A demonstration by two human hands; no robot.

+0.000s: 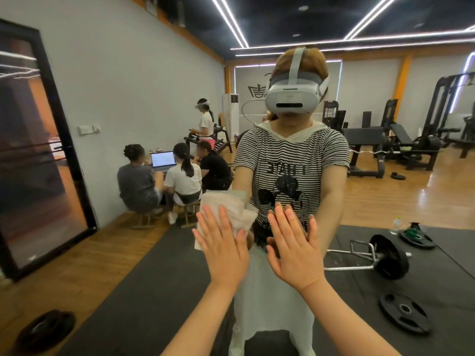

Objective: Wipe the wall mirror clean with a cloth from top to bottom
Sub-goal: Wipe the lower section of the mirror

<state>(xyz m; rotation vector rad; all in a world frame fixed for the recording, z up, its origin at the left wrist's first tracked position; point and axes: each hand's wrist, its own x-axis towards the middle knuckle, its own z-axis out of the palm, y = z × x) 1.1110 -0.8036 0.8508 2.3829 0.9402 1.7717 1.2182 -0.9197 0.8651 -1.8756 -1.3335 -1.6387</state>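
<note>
- Left hand (224,249) presses a pale cloth (226,210) flat against the wall mirror (385,191), fingers straight.
- Right hand (293,249) lies flat on the glass beside it, fingers spread, holding nothing.

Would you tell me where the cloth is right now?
In the head view, the cloth is left of centre, pressed flat against the mirror under the left hand, beside the right hand.

the person wore a white headset (291,98) with a top strap, a black-and-white striped short-sleeved hooded top (291,160) printed with a dark cartoon mouse, and forearms bare.
</note>
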